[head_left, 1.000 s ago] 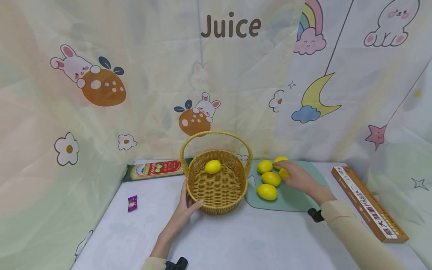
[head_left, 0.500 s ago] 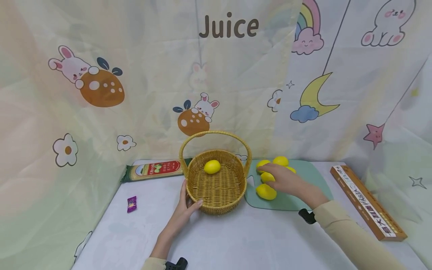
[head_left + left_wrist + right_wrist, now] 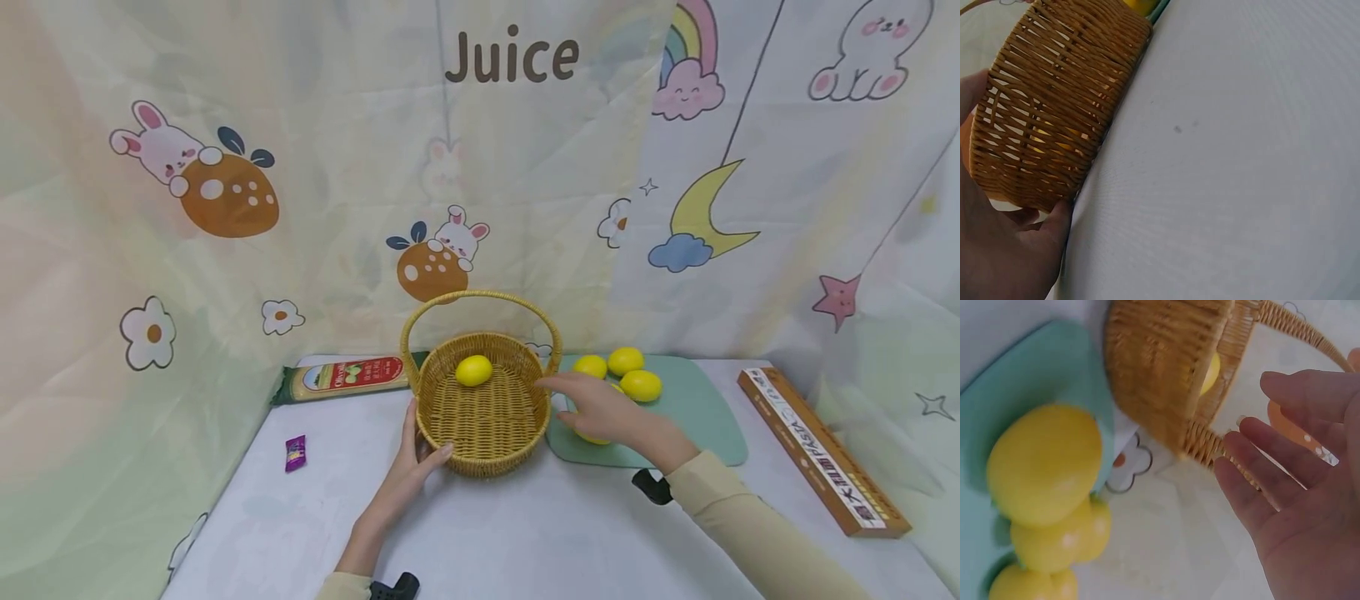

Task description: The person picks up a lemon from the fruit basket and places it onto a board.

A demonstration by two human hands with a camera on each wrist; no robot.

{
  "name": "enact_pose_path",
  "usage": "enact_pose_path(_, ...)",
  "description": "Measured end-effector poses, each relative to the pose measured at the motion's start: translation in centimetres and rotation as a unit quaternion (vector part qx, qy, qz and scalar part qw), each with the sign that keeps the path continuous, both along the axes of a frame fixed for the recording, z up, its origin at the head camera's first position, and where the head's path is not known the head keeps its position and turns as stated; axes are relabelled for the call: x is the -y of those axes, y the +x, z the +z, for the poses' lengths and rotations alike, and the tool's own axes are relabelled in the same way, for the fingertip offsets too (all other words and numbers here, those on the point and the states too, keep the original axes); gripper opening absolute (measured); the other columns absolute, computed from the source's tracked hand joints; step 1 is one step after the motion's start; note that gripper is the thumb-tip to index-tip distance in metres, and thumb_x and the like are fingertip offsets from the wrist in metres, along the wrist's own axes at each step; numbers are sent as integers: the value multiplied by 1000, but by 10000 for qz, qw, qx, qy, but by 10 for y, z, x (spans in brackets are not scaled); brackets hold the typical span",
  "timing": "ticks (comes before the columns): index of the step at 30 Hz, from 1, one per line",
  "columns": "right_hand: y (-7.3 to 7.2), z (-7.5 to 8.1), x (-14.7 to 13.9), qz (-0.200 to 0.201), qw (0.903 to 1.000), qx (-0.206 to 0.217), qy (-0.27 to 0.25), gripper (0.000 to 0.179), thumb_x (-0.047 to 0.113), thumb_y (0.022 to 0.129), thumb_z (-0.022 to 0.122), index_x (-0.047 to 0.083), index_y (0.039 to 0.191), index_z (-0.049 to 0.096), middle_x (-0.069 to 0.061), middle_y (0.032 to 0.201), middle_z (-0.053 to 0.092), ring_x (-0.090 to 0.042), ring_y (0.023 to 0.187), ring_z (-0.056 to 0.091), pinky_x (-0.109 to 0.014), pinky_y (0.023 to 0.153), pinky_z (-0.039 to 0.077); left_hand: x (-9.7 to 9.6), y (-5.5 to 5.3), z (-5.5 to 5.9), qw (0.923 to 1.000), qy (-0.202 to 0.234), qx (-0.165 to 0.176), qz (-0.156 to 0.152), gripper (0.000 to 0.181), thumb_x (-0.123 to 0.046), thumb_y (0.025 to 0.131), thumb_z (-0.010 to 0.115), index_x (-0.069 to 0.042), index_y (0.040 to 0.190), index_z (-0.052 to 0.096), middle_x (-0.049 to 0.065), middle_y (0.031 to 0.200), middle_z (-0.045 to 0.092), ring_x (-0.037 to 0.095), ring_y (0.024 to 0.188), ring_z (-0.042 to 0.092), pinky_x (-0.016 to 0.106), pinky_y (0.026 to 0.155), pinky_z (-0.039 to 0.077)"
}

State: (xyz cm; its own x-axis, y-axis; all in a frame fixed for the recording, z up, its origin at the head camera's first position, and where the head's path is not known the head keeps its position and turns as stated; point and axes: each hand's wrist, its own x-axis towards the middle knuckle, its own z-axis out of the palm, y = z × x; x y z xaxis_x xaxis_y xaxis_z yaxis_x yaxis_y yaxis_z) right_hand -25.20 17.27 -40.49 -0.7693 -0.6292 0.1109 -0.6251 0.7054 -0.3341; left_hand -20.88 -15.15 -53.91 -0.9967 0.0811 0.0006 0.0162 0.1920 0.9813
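Note:
In the head view, a wicker basket (image 3: 483,417) with an arched handle stands at the middle of the table, one yellow lemon (image 3: 474,370) inside it. My left hand (image 3: 412,467) grips the basket's near left side, the thumb (image 3: 437,456) at the rim; in the left wrist view fingers reach to its woven wall (image 3: 1054,119). My right hand (image 3: 611,412), empty with fingers extended, hovers over the left part of a green board (image 3: 697,408), fingertips beside the basket's right rim. Several lemons (image 3: 641,385) lie on the board, two partly hidden by this hand.
A pasta bag (image 3: 352,375) lies behind the basket to the left. A small purple sweet packet (image 3: 296,453) is at the left. Along the right edge lies a long orange-brown pasta box (image 3: 821,450). A printed curtain (image 3: 337,167) hangs behind.
My right hand has moved left over the lemons, from the far ones towards the basket's rim. The left hand and the basket have stayed where they were.

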Motion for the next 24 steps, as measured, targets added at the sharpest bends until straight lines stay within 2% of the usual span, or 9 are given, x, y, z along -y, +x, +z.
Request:
enact_pose_path(3, -2, -2, 11, 73, 9999, 58, -103, 51, 12, 94, 66, 12, 143, 54, -6, 144, 57, -30, 134, 53, -50, 108, 49, 0, 0, 0, 10000, 5, 2, 16, 99, -38, 93, 67, -45, 156, -8, 0, 169, -1, 29, 156, 8, 48, 125, 20)
enact_pose_path(6, -7, -4, 21, 14, 9992, 322, -220, 53, 14, 94, 66, 14, 145, 52, -7, 146, 55, -31, 136, 51, -51, 110, 47, 0, 0, 0, 10000, -6, 19, 17, 99, -38, 93, 68, -47, 155, -8, 0, 169, -2, 29, 156, 8, 48, 125, 20)
enact_pose_path(10, -17, -11, 34, -56, 9973, 630, -380, 55, 15, 94, 66, 15, 146, 50, -5, 148, 54, -27, 137, 50, -48, 111, 47, 1, 0, 0, 10000, -21, 58, 57, 98, -39, 93, 68, -51, 153, -8, 0, 169, -2, 29, 156, 8, 48, 125, 20)
enact_pose_path(13, -25, -17, 41, -91, 9955, 789, -512, 56, 13, 93, 67, 13, 146, 50, -5, 147, 54, -26, 137, 50, -47, 112, 47, 1, 1, 0, 10000, -43, 53, 69, 98, -39, 93, 68, -50, 154, -8, 0, 169, -2, 30, 156, 8, 48, 125, 21)
enact_pose_path(24, -51, -25, 72, -63, 9931, 979, -645, 57, 9, 91, 66, 8, 145, 50, -12, 145, 55, -34, 129, 55, -49, 107, 50, 0, -1, -1, 10000, -56, -16, 36, 97, -38, 93, 67, -51, 154, -9, 0, 169, -1, 30, 156, 9, 48, 125, 22)
